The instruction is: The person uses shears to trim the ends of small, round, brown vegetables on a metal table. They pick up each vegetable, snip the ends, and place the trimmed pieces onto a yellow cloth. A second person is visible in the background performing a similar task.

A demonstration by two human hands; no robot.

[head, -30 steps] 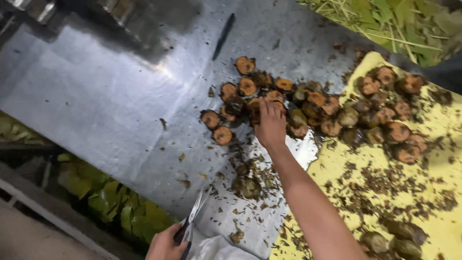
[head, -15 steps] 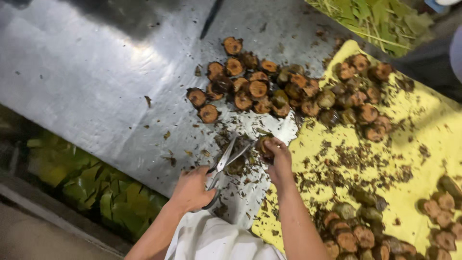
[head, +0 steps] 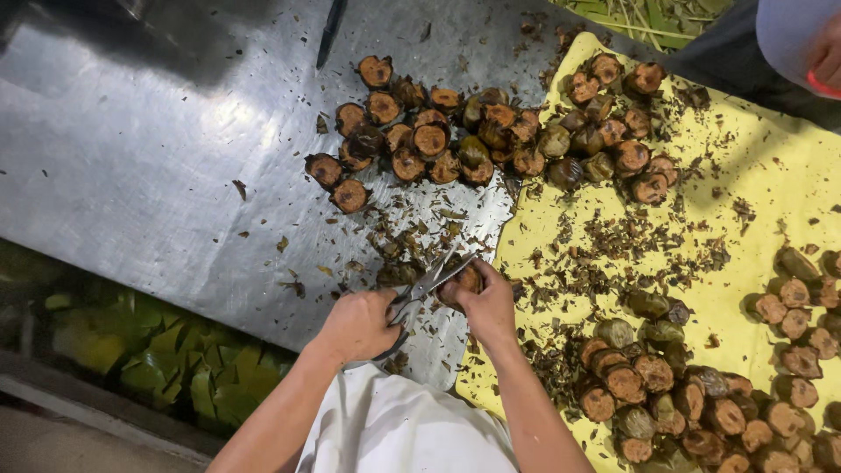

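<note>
Steel counter (head: pixel 131 175): bare sheet metal, littered with leaf scraps around the work spot.
Left hand (head: pixel 357 324): closed around the scissors (head: pixel 420 291) handles, blades open and angled up toward the piece.
Right hand (head: pixel 486 305): closed on one brown leaf-wrapped round piece (head: pixel 462 280), held just over the counter edge, blade tips touching it.
Trimmings (head: pixel 412 236): dark leaf bits piled right beyond both hands, spilling onto the yellow sheet (head: pixel 771 193).
Near-right pile (head: pixel 692 394): round pieces clustered on the yellow sheet beside the right forearm; cannot tell if trimmed.
Far pile (head: pixel 473 131): larger cluster straddling counter and sheet, well apart from the hands.
Progress: judging by the scrap volume, a good share looks cut; one piece in hand, both piles unsorted by eye, so the remaining count is unclear.
Top right: another person's sleeve (head: pixel 788 35), not involved.
</note>
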